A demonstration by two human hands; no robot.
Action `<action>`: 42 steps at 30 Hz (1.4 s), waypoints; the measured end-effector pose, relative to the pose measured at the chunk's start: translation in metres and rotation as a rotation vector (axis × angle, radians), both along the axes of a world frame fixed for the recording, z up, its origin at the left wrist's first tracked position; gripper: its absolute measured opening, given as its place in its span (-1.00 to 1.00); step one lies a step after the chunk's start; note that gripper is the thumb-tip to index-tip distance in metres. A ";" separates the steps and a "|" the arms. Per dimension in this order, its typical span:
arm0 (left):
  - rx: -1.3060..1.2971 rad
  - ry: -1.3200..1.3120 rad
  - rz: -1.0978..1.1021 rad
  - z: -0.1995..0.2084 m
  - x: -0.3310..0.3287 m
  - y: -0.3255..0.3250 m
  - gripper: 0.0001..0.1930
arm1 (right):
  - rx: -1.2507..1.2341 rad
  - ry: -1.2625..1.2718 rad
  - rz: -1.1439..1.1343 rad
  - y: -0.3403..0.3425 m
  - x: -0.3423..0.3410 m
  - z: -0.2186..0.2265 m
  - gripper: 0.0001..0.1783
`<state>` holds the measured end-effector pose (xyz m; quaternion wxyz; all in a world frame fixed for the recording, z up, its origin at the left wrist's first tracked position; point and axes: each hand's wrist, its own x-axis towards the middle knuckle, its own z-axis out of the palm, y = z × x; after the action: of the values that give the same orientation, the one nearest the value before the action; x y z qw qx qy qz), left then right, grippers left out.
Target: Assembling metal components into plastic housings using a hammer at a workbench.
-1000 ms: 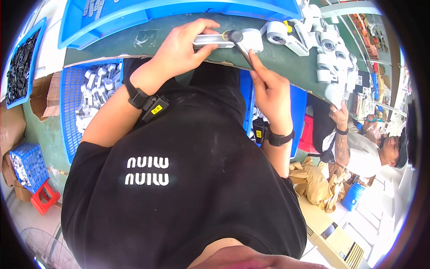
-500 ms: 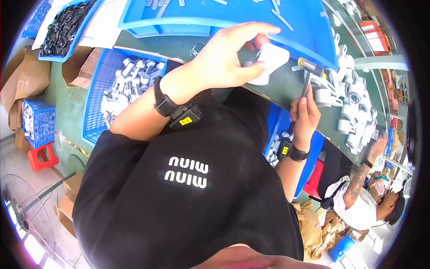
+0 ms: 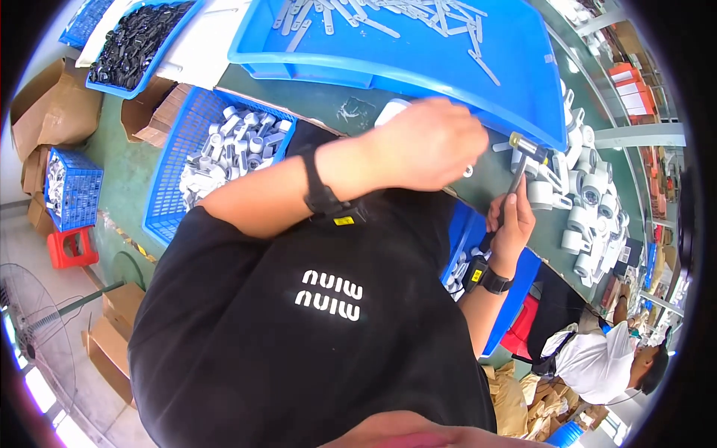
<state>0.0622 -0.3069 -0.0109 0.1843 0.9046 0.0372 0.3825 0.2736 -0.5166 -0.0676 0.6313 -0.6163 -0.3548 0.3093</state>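
My left hand (image 3: 441, 142) is closed, its back toward me and its fingers curled down over the green work surface. A white plastic part (image 3: 392, 111) shows from behind that hand, which hides most of it. In my right hand (image 3: 511, 222) is a small hammer (image 3: 528, 148), gripped by its dark handle, head up. The hammer head has a pale yellow face at one end. Close beyond the hammer lies a pile of white cylindrical plastic parts (image 3: 590, 198).
Ahead, a large blue tray (image 3: 448, 86) holds flat grey strips. To the left stand a blue basket (image 3: 168, 175) of white-grey parts and a blue tray (image 3: 112, 88) of black pieces. A co-worker (image 3: 597, 362) sits at the right, and a fan (image 3: 33, 321) stands lower left.
My left hand has turned over and come lower and nearer me, from an open-fingered pinch on the white part to a closed grip. The hammer stays in my right hand.
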 end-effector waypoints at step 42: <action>-0.924 0.101 0.136 0.015 -0.076 0.301 -0.51 | 0.042 -0.005 -0.097 0.004 -0.003 -0.005 -0.45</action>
<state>-0.0139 -0.0056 0.0045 0.5404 0.7407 0.2718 0.2925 0.2702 -0.5125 -0.0724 0.6575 -0.6202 -0.3324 0.2694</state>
